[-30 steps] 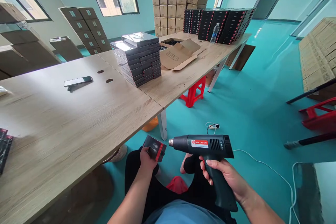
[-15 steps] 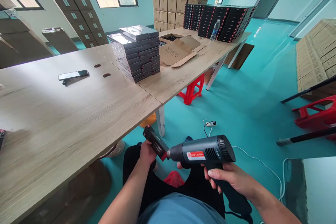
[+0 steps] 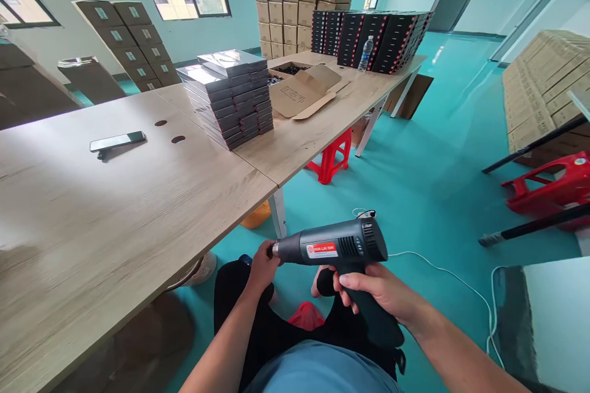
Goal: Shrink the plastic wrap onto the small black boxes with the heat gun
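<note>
My right hand (image 3: 369, 288) is wrapped around the handle of a dark heat gun (image 3: 336, 245) with a red label, held level over my lap. Its metal nozzle points left, at the fingers of my left hand (image 3: 263, 267). My left hand is closed near the table edge, above my left knee. The black box it held earlier does not show now; the hand and the gun's nozzle may hide it. On the table, beyond my hands, stands a stack of shrink-wrapped flat black boxes (image 3: 230, 101).
A phone (image 3: 117, 141) lies on the wooden table (image 3: 115, 209). Behind the stack are an open carton (image 3: 299, 92), a water bottle (image 3: 365, 53) and rows of black boxes (image 3: 391, 43). A red stool (image 3: 330, 158) stands under the table. A white cord (image 3: 442, 267) runs across the floor.
The heat gun has moved left and slightly up, bringing its nozzle to my left hand. My left hand has turned, and the black box has gone out of sight. The view has shifted slightly.
</note>
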Demonstrator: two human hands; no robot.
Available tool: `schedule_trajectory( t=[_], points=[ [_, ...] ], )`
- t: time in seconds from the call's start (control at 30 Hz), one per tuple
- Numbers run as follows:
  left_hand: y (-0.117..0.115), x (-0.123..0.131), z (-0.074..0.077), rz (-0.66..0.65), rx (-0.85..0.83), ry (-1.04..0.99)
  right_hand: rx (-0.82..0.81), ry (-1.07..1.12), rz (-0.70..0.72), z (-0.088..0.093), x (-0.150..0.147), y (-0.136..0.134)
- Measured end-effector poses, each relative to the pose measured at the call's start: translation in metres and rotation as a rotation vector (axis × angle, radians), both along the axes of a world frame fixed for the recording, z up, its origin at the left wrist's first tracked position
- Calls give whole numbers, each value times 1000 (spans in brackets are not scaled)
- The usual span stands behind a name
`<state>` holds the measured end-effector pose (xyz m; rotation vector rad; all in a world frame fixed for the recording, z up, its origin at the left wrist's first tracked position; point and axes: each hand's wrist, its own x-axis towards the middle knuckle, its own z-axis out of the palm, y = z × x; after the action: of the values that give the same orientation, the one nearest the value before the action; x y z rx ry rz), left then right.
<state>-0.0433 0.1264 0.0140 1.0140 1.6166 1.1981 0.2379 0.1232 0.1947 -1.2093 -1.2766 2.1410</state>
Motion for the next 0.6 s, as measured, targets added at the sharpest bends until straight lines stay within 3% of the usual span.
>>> schedule_trajectory(
  t=[0.1, 0.23, 0.37, 0.6],
  points=[
    [-3, -5, 1, -29, 75, 315, 74, -71, -35, -4, -6, 9],
    [-6, -11, -1, -29, 149, 416, 62, -103, -92, -8, 1, 17],
    [-5, -11, 1, 31, 195, 331, 43, -71, 45, -5, 2, 15],
    [-2, -4, 20, 142, 171, -67, 59, -138, -4, -3, -4, 12]
  ],
)
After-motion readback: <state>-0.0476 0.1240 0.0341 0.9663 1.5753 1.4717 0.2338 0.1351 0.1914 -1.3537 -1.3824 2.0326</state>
